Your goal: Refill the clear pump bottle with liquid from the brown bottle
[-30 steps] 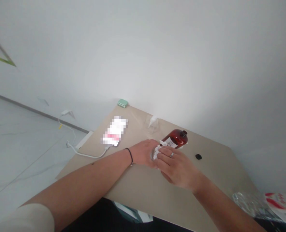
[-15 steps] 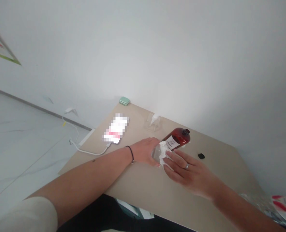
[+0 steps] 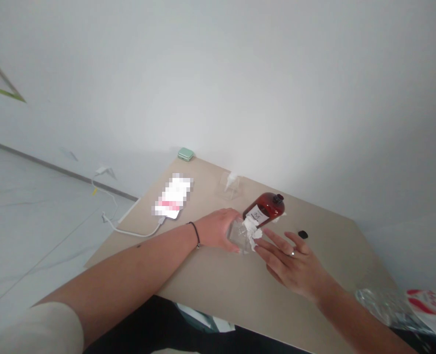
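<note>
My left hand (image 3: 221,228) is closed around a clear plastic box (image 3: 239,236) on the table. Crumpled white tissue (image 3: 252,227) sticks out at the right side of the box. My right hand (image 3: 286,260) is beside it with fingers stretched and apart, the fingertips at the tissue's edge; whether they touch it I cannot tell. Just behind the box stands a brown-red bottle (image 3: 271,207) with a white label and an uncovered neck. A small black cap (image 3: 303,234) lies right of the bottle.
Another clear box (image 3: 223,189) with white tissue stands near the wall. A phone (image 3: 173,196) on a white cable (image 3: 136,233) lies at the left, with a small green case (image 3: 186,154) at the back corner. A clear plastic package (image 3: 383,307) is at the lower right.
My right hand has drawn back slightly from the tissue and its fingers have spread. The tissue now hangs looser, and more of the clear box shows. The view has shifted a little.
</note>
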Demonstrator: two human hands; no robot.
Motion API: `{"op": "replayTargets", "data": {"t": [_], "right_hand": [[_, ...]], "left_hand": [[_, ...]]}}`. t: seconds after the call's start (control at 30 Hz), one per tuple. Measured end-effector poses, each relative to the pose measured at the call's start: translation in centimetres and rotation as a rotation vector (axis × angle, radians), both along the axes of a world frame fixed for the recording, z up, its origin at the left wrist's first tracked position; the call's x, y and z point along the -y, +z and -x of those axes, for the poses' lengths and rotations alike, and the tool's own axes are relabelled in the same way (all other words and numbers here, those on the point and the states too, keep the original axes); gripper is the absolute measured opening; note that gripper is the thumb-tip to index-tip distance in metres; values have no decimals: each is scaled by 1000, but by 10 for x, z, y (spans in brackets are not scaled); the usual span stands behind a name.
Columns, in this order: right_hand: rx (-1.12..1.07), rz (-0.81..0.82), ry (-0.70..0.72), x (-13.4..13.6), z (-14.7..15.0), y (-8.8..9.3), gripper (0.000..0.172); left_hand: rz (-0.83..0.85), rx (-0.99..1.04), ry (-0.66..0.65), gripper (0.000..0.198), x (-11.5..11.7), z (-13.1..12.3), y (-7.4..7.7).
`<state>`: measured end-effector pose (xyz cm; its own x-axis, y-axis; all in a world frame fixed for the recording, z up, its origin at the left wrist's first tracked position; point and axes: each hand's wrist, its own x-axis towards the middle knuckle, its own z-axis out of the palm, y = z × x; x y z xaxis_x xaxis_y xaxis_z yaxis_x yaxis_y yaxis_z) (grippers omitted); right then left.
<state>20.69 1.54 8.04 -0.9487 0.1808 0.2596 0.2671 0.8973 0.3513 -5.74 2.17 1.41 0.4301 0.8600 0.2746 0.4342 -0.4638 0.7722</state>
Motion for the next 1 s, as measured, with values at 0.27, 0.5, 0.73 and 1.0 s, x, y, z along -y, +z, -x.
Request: {"op": "replayTargets", "data": {"t": [0.27, 0.5, 0.73, 1.0], "right_hand": [[-222, 102, -226, 3, -8, -14, 36], [-793, 354, -590, 22, -16, -42, 25], [-1151, 662, -997, 30, -45, -59, 32], [-729, 319, -942, -39, -53, -46, 36]], "left_hand": [[-31, 39, -36, 70, 2, 1, 3], [14, -19, -16, 72, 0, 1, -1], [34, -32, -21, 77, 1, 1, -2], [64, -46, -12, 78, 5, 0, -1]]}}
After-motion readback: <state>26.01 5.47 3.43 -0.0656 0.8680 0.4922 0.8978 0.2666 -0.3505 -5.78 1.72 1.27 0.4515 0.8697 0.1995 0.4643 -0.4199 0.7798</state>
